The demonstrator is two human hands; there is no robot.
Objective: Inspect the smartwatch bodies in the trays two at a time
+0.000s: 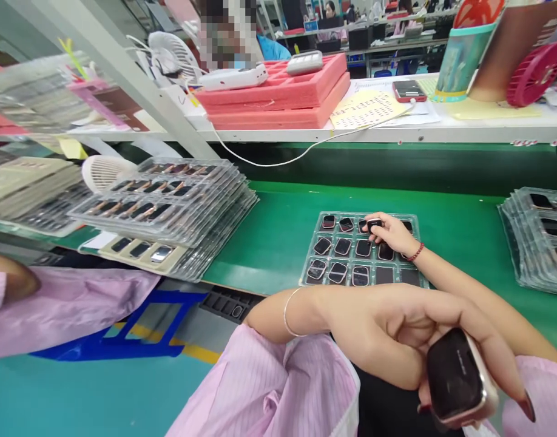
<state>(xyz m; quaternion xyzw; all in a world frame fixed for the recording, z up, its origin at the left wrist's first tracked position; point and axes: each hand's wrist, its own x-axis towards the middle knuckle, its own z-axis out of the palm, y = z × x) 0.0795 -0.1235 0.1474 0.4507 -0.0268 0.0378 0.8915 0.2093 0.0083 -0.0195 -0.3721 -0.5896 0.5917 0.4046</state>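
My left hand (378, 331) is close to the camera, its fingers closed round a smartwatch case (455, 376) with a dark glass face and a rose-gold edge. No strap shows on it. Farther off, my right hand (394, 233) reaches over a clear plastic tray (309, 262). Its thumb and fingers pinch a second dark-faced watch case (374, 226) above the tray's back row. Rows of similar watch cases (343, 246) sit in the tray's pockets, some of them tilted. My left forearm and hand hide the tray's front edge.
A tall stack of filled clear trays (205, 224) stands to the left, another stack (540, 243) to the right. Above the green bench runs a shelf (374, 133) with pink foam blocks (278, 100), a phone (409, 91) and a hanging white cable. Another person's pink sleeve (78, 309) is at left.
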